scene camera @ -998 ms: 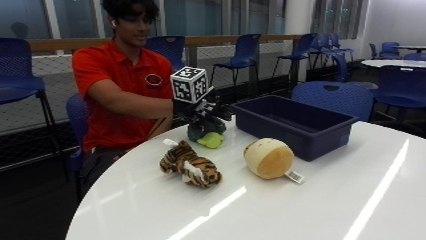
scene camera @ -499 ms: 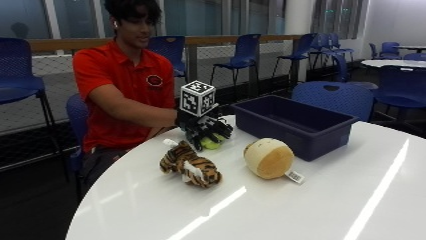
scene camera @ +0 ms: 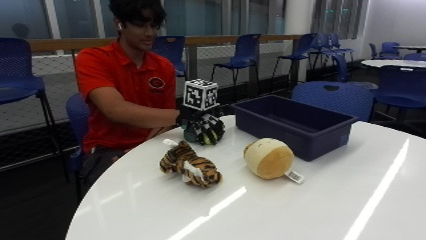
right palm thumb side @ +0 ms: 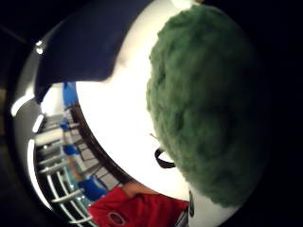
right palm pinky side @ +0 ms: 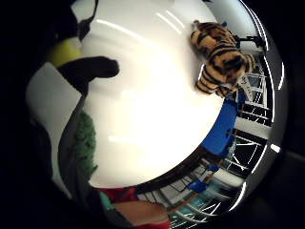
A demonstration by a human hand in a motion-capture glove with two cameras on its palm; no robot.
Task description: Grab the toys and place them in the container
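Observation:
My gloved right hand [scene camera: 203, 129] holds a green plush toy [scene camera: 200, 134] a little above the white table [scene camera: 266, 210], just beside the near-left end of the dark blue container [scene camera: 293, 122]. The green toy [right palm thumb side: 208, 104] fills much of the thumb side palm view, with the container [right palm thumb side: 90, 42] close by. A striped tiger toy [scene camera: 190, 165] lies on the table nearer the front; the little finger side palm view shows the tiger [right palm pinky side: 221, 57] too. A round tan plush toy [scene camera: 268, 158] with a white tag sits in front of the container.
Blue chairs [scene camera: 336, 97] stand behind the table, one close behind the container. The person's bare left arm stays out of sight below the table edge. Bare table surface spreads to the front and right.
The hand with the green toy has lifted off the table and shifted slightly toward the container. The tiger and the round tan toy have not moved.

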